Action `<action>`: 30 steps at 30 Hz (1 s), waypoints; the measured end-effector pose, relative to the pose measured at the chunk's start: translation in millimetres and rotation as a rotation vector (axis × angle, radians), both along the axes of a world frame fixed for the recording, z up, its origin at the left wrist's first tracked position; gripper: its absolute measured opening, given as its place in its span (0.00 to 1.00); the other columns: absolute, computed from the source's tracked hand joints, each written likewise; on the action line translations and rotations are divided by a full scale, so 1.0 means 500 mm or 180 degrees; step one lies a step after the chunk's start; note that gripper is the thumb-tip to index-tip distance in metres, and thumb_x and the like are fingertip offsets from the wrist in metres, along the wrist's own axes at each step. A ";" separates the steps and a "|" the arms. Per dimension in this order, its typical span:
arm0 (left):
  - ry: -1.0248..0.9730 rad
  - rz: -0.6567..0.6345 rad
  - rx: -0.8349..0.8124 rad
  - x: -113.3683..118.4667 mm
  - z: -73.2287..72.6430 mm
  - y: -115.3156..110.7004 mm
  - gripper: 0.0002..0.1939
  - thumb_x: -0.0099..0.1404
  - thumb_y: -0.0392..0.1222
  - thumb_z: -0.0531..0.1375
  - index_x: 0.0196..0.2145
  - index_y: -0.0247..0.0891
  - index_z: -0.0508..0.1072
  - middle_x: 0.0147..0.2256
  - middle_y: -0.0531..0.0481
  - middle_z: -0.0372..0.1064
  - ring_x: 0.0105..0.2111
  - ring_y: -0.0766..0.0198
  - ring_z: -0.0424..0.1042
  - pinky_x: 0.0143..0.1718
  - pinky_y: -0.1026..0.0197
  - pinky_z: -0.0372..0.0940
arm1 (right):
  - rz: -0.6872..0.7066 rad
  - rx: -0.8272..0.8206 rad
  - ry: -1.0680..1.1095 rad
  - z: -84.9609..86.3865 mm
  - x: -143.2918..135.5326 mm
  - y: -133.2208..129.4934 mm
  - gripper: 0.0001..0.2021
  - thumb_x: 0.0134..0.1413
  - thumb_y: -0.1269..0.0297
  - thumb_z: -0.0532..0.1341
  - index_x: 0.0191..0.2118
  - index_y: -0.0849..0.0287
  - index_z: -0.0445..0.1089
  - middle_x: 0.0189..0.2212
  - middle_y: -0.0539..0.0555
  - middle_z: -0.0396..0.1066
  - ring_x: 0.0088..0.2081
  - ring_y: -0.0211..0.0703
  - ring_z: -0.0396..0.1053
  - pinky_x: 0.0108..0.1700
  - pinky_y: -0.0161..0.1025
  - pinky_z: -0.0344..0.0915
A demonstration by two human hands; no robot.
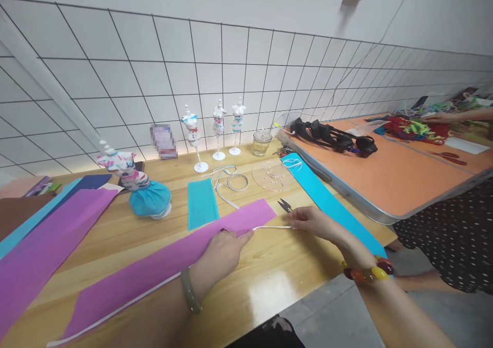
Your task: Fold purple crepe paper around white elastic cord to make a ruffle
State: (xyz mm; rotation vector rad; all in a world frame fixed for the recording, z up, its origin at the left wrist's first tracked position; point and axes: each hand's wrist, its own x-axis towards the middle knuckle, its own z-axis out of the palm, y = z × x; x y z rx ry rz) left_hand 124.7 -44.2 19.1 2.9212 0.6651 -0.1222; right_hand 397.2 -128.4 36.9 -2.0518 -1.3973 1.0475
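A long purple fabric strip [169, 258] lies slantwise on the wooden table [277, 281], with narrow white tape [142, 295] along its near edge. My left hand [221, 255] rests on the strip, thumb stretched out apart from the fingers and pressing the tape at the edge; its fingertips are partly hidden. To the right, my right hand [310, 221] is closed in a pinch on the tape's other stretch, which runs nearly straight between both hands. Small dark thread snips [284, 205] lie just beyond my right fingers. A roll of white tape [238, 182] lies farther back.
Behind are a teal cloth piece [202, 203], several small mannequins, including one in a blue skirt [149, 198], a glass [262, 143] and a clear dish of beads [272, 176]. A blue strip [335, 204] lies right. Another person's hand [439, 117] is over the orange table [400, 173].
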 end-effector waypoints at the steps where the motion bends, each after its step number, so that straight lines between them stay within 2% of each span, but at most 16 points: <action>1: 0.0012 -0.0001 0.0015 0.000 0.001 -0.001 0.33 0.56 0.26 0.45 0.59 0.45 0.56 0.35 0.44 0.71 0.34 0.56 0.69 0.33 0.58 0.60 | -0.0001 -0.0006 0.0016 0.000 0.002 -0.001 0.14 0.45 0.59 0.60 0.37 0.63 0.73 0.27 0.51 0.72 0.28 0.39 0.66 0.29 0.33 0.59; 8: 0.0079 0.0066 0.0057 -0.001 -0.001 -0.003 0.33 0.56 0.26 0.46 0.59 0.46 0.55 0.35 0.45 0.71 0.35 0.57 0.69 0.33 0.60 0.60 | 0.0108 0.0015 0.0066 0.001 -0.003 0.006 0.11 0.42 0.61 0.61 0.32 0.63 0.73 0.24 0.50 0.71 0.26 0.38 0.65 0.27 0.33 0.58; 15: 0.0078 0.0125 0.0102 -0.002 -0.002 -0.004 0.34 0.56 0.26 0.47 0.59 0.47 0.55 0.35 0.45 0.71 0.35 0.57 0.69 0.32 0.60 0.60 | 0.0172 0.0028 0.0050 -0.014 0.000 0.015 0.09 0.42 0.61 0.60 0.28 0.62 0.70 0.22 0.49 0.68 0.24 0.37 0.62 0.26 0.33 0.56; 20: 0.0033 0.0119 0.0058 -0.003 -0.002 -0.005 0.33 0.56 0.26 0.47 0.59 0.46 0.56 0.35 0.44 0.71 0.35 0.56 0.69 0.33 0.59 0.61 | 0.0242 0.0003 0.0103 -0.010 -0.003 0.015 0.11 0.42 0.59 0.61 0.29 0.62 0.71 0.22 0.49 0.68 0.24 0.36 0.61 0.26 0.33 0.55; 27: 0.0035 0.0108 0.0090 -0.003 -0.002 -0.006 0.34 0.56 0.26 0.47 0.59 0.47 0.55 0.34 0.45 0.70 0.35 0.56 0.69 0.32 0.59 0.61 | 0.0020 0.0083 -0.0057 0.000 -0.012 0.021 0.13 0.47 0.56 0.58 0.28 0.63 0.70 0.17 0.46 0.60 0.20 0.33 0.53 0.21 0.32 0.48; 30: 0.0048 0.0113 0.0044 -0.001 0.002 -0.006 0.33 0.56 0.26 0.47 0.58 0.46 0.56 0.35 0.44 0.71 0.35 0.56 0.69 0.32 0.59 0.61 | -0.0141 0.0183 -0.0132 -0.002 -0.014 0.026 0.13 0.48 0.56 0.57 0.28 0.63 0.70 0.16 0.46 0.59 0.19 0.33 0.53 0.21 0.32 0.48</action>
